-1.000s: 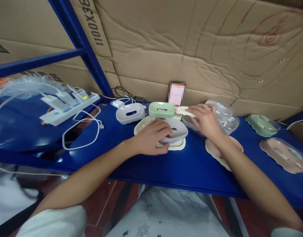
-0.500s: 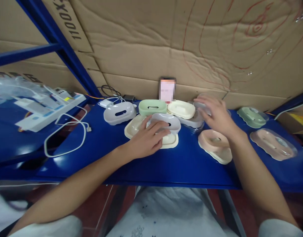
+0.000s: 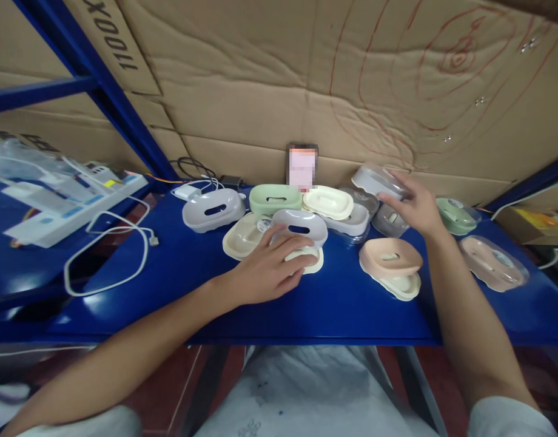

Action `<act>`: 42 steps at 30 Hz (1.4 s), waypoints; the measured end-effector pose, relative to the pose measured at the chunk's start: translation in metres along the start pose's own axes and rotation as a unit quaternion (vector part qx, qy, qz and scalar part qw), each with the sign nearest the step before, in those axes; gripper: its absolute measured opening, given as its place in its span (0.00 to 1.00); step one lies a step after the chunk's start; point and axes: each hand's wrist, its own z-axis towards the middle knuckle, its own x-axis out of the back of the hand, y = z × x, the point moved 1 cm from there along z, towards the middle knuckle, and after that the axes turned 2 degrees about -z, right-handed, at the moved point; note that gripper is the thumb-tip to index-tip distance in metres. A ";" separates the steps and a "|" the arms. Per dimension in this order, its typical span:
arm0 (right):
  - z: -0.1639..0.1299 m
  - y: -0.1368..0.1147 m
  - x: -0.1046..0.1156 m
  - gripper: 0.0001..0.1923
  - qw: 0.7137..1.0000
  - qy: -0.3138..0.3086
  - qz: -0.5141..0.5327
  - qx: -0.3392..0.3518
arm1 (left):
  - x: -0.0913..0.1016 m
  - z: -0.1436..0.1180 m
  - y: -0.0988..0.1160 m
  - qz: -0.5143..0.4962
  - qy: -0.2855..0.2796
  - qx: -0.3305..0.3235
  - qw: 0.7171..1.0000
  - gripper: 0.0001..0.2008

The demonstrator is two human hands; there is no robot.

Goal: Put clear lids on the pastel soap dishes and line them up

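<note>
My left hand [image 3: 279,261] is closed on the near side of a pale grey soap dish [image 3: 316,226] with a slot in its base. That dish sits over a cream tray [image 3: 242,240] and other cream parts, partly hidden by my fingers. My right hand [image 3: 413,203] grips a pale grey soap box with a clear lid [image 3: 378,179], raised and tilted above the back of the table. Below it lie another clear-lidded box [image 3: 390,221] and a clear lid [image 3: 363,200]. A peach soap dish [image 3: 392,247] rests on a cream piece [image 3: 409,286] nearer me.
Along the back stand a grey dish [image 3: 192,217], a green dish [image 3: 275,191] and a cream dish [image 3: 329,201], before a propped phone [image 3: 301,167]. Green [image 3: 456,217] and pink [image 3: 488,261] lidded boxes lie right. A power strip [image 3: 33,227] and white cable [image 3: 106,292] lie left.
My right hand has lifted the clear-lidded grey box, now plainly visible in it, and uncovered another box below. My left hand has stayed on the grey dish. The view has shifted slightly.
</note>
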 end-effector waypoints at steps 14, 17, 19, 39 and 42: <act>-0.051 -0.153 -0.012 0.32 0.961 -0.064 0.182 0.197 | 0.002 0.003 -0.017 -0.306 0.194 0.190 0.913 0.52; -0.030 -0.105 -0.002 0.31 0.987 -0.010 0.084 0.139 | -0.001 0.000 -0.018 -0.318 0.185 0.202 0.908 0.53; -0.019 -0.067 0.001 0.29 0.994 0.020 -0.013 0.104 | -0.003 0.000 -0.018 -0.324 0.181 0.207 0.905 0.52; -0.071 -0.172 -0.028 0.25 0.933 -0.136 0.172 0.287 | -0.008 -0.003 -0.015 -0.313 0.161 0.245 0.903 0.52; -0.070 -0.167 -0.029 0.19 0.937 -0.103 0.212 0.257 | -0.010 -0.003 -0.015 -0.321 0.158 0.238 0.903 0.54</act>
